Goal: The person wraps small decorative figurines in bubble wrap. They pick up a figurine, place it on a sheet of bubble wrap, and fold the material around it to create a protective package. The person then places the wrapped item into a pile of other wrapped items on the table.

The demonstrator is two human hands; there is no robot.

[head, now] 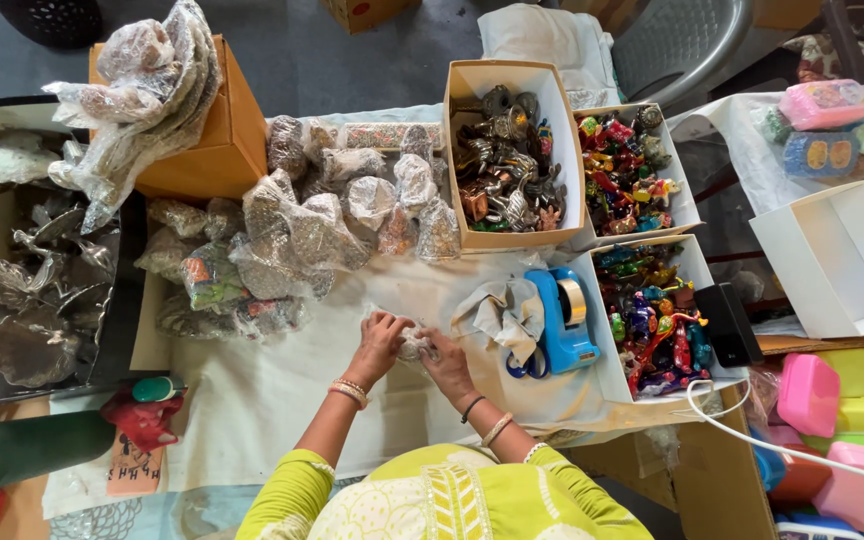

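Left hand (380, 340) and right hand (442, 358) meet mid-counter (262, 390), fingers closed around small plastic-wrapped bundle (414, 345). Risk: wrap slips loose, bundle drops. Wrapped pile (322, 220) and tape dispenser (564, 320) near; elbow could knock them.

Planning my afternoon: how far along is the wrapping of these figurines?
Done: a pile of wrapped bundles behind the work spot. In hand: both hands, left and right, hold one small wrapped piece. Left: three boxes of unwrapped figurines.
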